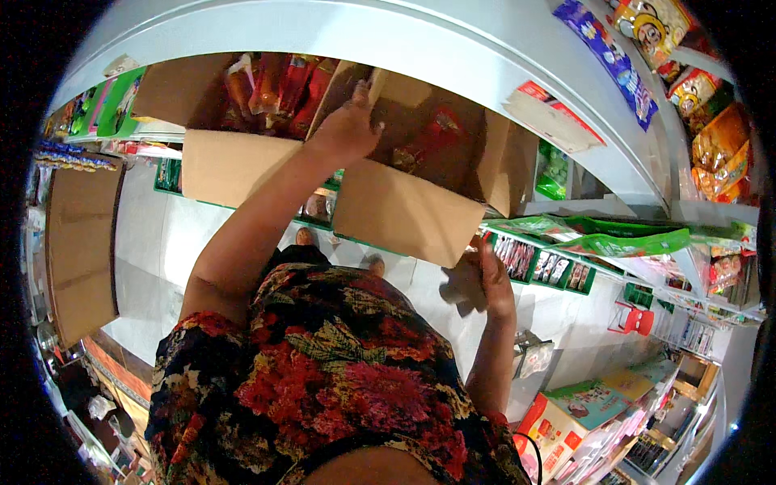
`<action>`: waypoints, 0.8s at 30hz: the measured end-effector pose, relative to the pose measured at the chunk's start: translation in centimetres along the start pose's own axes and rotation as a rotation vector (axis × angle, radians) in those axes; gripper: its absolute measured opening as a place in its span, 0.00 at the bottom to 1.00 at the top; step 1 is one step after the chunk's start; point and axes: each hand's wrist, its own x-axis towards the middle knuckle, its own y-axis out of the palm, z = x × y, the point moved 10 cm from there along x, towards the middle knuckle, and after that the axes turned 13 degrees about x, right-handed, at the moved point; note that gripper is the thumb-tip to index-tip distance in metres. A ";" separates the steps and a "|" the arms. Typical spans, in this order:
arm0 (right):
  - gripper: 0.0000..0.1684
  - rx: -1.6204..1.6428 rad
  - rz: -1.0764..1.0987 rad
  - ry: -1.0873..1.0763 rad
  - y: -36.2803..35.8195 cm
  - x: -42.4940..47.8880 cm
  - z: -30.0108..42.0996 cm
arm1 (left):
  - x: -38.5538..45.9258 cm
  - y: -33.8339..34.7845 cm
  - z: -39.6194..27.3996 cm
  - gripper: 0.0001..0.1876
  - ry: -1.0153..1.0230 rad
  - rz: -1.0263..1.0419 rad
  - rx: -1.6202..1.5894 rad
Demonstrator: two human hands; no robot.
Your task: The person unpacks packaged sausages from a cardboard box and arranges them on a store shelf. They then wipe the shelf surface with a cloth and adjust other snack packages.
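Observation:
Two open cardboard boxes sit side by side on a shelf in front of me. The left cardboard box (176,91) holds several red and orange clear-wrapped packets (267,91). Deep in the right cardboard box (494,157) lie a few red packets (445,127), partly in shadow. My left hand (345,133) is on the adjoining walls between the boxes, its fingers along the top edge and thumb towards the right box. My right hand (498,285) is raised beside the hanging front flap (406,212) of the right box; its fingers are partly hidden, and contact is unclear.
A white shelf edge (339,33) curves above the boxes. Green bags (630,236) jut out on the right, above green trays (548,267) of packets. A cardboard panel (82,248) stands at left; printed cartons (564,424) and a red stool (636,321) are at lower right.

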 end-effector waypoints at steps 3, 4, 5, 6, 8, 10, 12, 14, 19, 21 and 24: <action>0.34 -0.202 -0.191 -0.197 -2.8 2.5 0.9 | 0.2 5.3 1.7 0.31 0.011 0.337 -0.039; 0.32 -0.366 -0.225 -0.296 -2.2 2.8 2.4 | 0.2 5.5 1.3 0.30 0.060 0.385 0.056; 0.29 -0.532 -0.260 -0.395 -1.1 2.6 3.9 | 0.1 5.7 0.9 0.28 0.113 0.430 0.150; 0.27 -0.621 -0.272 -0.433 -0.2 2.4 4.9 | -0.1 5.0 -0.5 0.27 0.296 0.406 0.416; 0.22 -0.805 -0.292 -0.505 1.7 1.7 6.8 | -0.2 1.9 -1.6 0.22 0.239 0.331 0.277; 0.20 -0.852 -0.430 -0.645 2.8 0.3 8.9 | -0.5 -0.1 -0.9 0.19 -0.073 0.287 -0.276; 0.23 -0.913 -0.513 -0.673 3.2 -0.3 9.3 | -1.5 1.4 0.0 0.18 -0.072 0.318 -0.320; 0.26 -0.825 -0.572 -0.694 2.9 -0.6 10.0 | -2.7 3.8 0.8 0.20 0.002 0.316 -0.206; 0.34 -1.014 -0.618 -0.265 1.3 1.9 10.5 | -2.9 2.3 0.3 0.22 -0.144 0.095 -0.427; 0.37 -1.112 -0.685 -0.157 0.7 2.2 10.6 | -2.8 1.7 -0.9 0.19 -0.026 0.121 -0.277; 0.32 -1.156 -0.640 -0.116 1.7 2.3 11.3 | -3.9 4.9 -1.4 0.18 0.261 0.248 0.220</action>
